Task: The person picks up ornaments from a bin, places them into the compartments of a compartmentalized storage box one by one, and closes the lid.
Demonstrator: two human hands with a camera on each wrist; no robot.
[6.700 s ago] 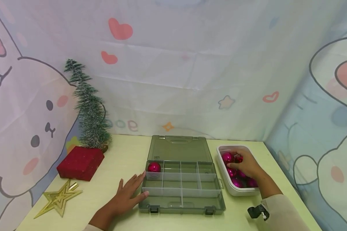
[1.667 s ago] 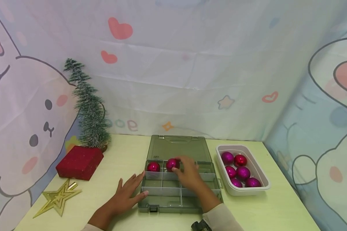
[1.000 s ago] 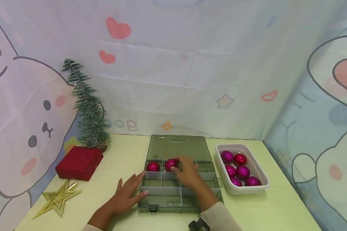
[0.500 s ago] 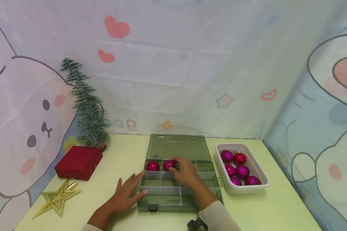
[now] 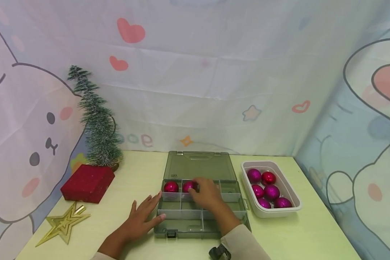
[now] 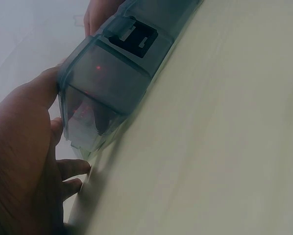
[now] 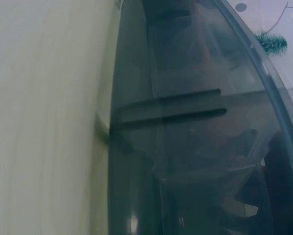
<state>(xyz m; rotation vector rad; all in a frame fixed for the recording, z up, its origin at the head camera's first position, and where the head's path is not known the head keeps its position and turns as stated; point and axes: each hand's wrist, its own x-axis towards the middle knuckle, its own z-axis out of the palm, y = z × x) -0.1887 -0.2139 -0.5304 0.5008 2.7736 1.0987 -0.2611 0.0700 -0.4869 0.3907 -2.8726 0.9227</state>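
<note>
A clear grey-green compartment box (image 5: 178,233) lies with its lid (image 5: 199,167) folded back. In its back row, the leftmost compartment holds a shiny red bauble (image 5: 171,186). My right hand (image 5: 208,195) pinches a second, pinkish-red bauble (image 5: 188,186) between thumb and fingers, down at the compartment just right of the first. My left hand (image 5: 141,217), fingers straight and spread, steadies the box's left side, thumb at the front left. The left wrist view has the left hand (image 6: 26,132) against the box's end wall (image 6: 102,93). Only the box's side (image 7: 185,147) fills the right wrist view.
To the right stands a white tub (image 5: 263,213) with several purple and red baubles (image 5: 272,192). On the left are a small frosted tree (image 5: 100,133), a red box (image 5: 87,183) and a gold star (image 5: 65,224). A printed curtain (image 5: 214,72) hangs behind the table.
From the white tub, my right hand has carried a bauble left to the box's back row and lowered it into the second compartment. My left hand stays at the box's left side.
</note>
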